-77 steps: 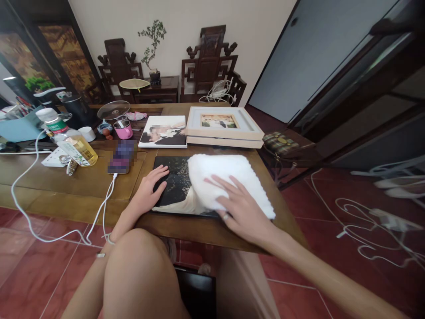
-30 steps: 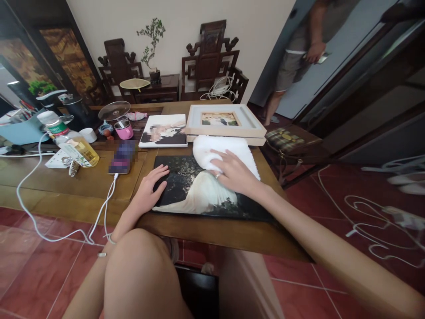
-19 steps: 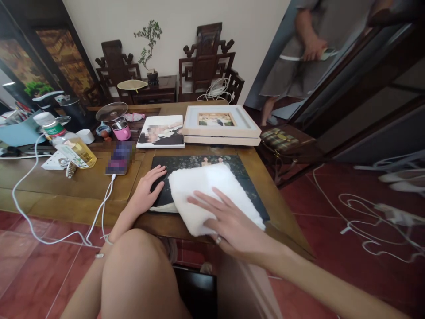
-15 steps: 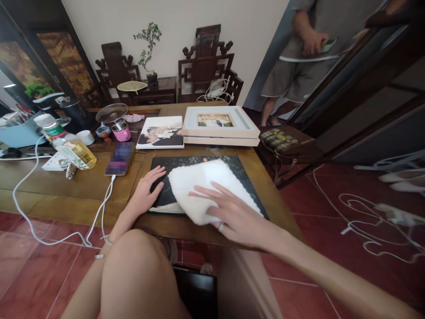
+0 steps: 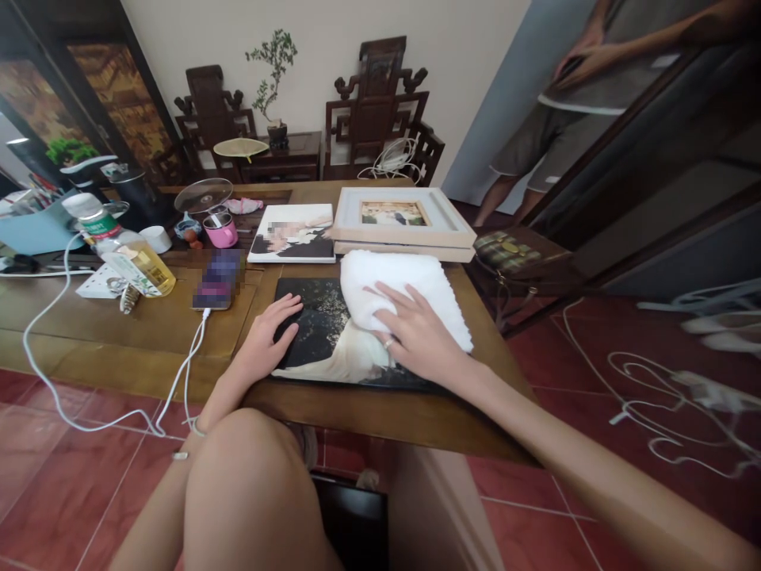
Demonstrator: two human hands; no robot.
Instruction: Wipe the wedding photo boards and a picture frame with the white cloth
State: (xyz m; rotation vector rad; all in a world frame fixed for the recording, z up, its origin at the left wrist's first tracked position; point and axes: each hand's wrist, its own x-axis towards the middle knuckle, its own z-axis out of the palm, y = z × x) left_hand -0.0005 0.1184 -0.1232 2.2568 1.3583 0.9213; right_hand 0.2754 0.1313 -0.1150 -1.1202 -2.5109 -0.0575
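A dark photo panel (image 5: 315, 317) with a pale gown printed on it lies flat on the wooden table. My left hand (image 5: 265, 337) rests on its left edge, fingers stretched out, holding nothing. A fluffy white towel (image 5: 416, 277) covers the panel's right part and reaches past its far edge. On top of the towel is my right hand (image 5: 416, 333), fingers bent into the cloth, bunching its near part against the panel. A ring shows on one finger. The towel hides much of the print.
Behind the panel lie a white-edged photo print (image 5: 291, 234) and stacked picture frames (image 5: 404, 226). To the left are a charging phone (image 5: 215, 281), a bottle (image 5: 128, 250) and a pink cup (image 5: 221, 231). A person (image 5: 571, 111) stands at the far right.
My right hand has moved the towel away from me and to the right, uncovering the panel's left and near parts. My left hand stays put. The person's hands have come together.
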